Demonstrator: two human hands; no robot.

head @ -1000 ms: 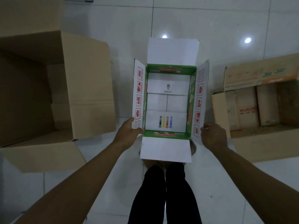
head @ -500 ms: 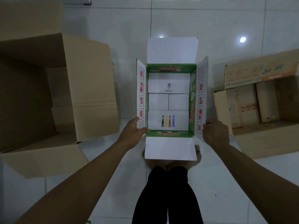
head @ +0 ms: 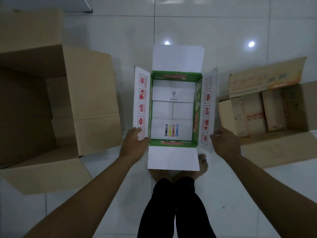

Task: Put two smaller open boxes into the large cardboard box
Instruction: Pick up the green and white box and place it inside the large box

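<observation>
1. Head view looks straight down at a green-and-white open box [head: 173, 107] held above a white tiled floor [head: 223, 28], all four flaps spread outward.
2. Left hand [head: 135, 143] grips the near end of the box's left flap, thumb on the printed inner face.
3. Right hand [head: 223, 143] clasps the near end of the right flap, fingers curled around its edge.
4. Large cardboard box [head: 85, 100] sits open on the floor to the left, near the held box but apart from it.
5. An orange-printed open box [head: 267, 110] rests on the floor to the right.
6. Black-trousered legs [head: 173, 206] and bare feet show below the held box.
</observation>
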